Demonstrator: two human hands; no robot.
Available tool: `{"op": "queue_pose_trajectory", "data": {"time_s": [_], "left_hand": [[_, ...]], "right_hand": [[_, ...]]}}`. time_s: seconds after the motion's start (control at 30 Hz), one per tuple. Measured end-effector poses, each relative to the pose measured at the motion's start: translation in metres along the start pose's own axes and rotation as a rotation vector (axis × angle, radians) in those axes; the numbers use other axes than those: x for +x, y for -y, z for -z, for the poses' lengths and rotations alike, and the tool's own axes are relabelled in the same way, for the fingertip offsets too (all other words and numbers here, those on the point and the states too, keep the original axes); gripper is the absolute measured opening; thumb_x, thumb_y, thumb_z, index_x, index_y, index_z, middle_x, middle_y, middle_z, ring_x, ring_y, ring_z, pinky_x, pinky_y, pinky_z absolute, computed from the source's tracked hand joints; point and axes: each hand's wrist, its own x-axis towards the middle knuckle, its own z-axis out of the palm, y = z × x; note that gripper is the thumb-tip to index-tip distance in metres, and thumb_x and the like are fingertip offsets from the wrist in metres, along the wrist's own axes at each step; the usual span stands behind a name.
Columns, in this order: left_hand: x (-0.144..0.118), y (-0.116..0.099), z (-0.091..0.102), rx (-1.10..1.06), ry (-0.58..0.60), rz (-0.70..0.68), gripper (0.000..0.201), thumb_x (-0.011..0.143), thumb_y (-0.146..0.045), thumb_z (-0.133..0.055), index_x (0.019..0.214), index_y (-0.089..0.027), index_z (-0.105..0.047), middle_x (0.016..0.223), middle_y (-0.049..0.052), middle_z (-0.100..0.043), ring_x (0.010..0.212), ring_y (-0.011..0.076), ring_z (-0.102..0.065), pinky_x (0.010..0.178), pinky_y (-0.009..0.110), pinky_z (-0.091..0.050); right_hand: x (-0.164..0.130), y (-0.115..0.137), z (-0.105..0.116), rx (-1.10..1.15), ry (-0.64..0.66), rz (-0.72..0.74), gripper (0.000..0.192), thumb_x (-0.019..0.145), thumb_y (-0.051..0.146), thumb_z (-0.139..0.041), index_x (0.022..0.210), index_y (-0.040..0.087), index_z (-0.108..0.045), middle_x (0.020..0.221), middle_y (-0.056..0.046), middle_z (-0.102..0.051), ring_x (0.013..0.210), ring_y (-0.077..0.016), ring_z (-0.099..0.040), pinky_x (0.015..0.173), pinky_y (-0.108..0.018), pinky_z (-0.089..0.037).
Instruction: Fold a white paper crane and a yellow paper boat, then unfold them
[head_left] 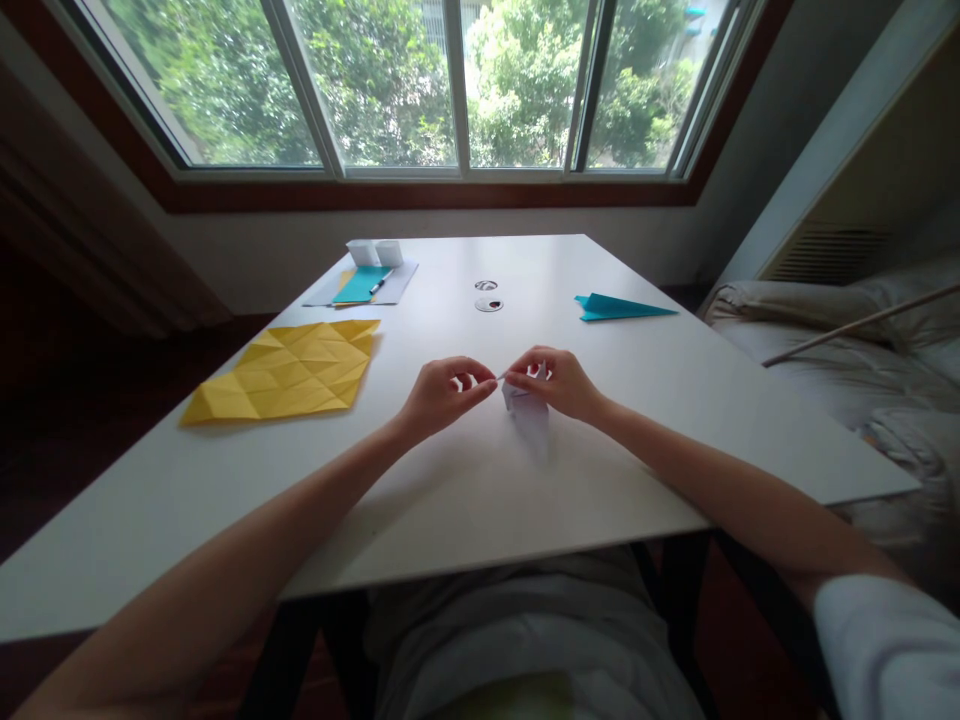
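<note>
The small white folded paper (523, 397) is pinched just above the middle of the white counter (480, 480) by the left hand (441, 393) and right hand (556, 383), fingertips clenched on one corner, where excess pull is judged likely to tear it.

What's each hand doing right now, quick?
Left hand: closed, pinching a tip of the small white folded paper.
Right hand: closed on the same paper, just above the table.
</note>
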Motion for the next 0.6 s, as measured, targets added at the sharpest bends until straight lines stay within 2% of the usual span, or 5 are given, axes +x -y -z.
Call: {"op": "queue_pose_trajectory", "data": {"time_s": [0.23, 0.6], "left_hand": [[-0.0015, -0.0031, -0.0047, -0.012, -0.026, 0.014, 0.023, 0.073, -0.035, -0.061, 0.07, -0.014, -0.067, 0.059, 0.002, -0.063, 0.047, 0.007, -0.045, 0.043, 0.018, -0.037], [-0.0024, -0.0025, -0.0025, -0.024, -0.002, -0.024, 0.017, 0.072, -0.029, -0.06, 0.069, -0.013, -0.065, 0.06, 0.001, -0.06, 0.049, 0.0071, -0.046, 0.042, 0.017, -0.036]], "right_hand": [[-0.0015, -0.0002, -0.0016, -0.01, 0.018, -0.004, 0.021, 0.074, 0.038, -0.062, 0.075, 0.018, -0.067, 0.071, -0.002, -0.06, 0.06, -0.0102, -0.047, 0.054, -0.023, -0.037], [-0.0028, 0.0015, -0.0034, -0.033, 0.053, 0.015, 0.022, 0.074, 0.039, -0.062, 0.076, 0.018, -0.066, 0.072, -0.002, -0.061, 0.064, -0.0115, -0.049, 0.056, -0.024, -0.038]]}}
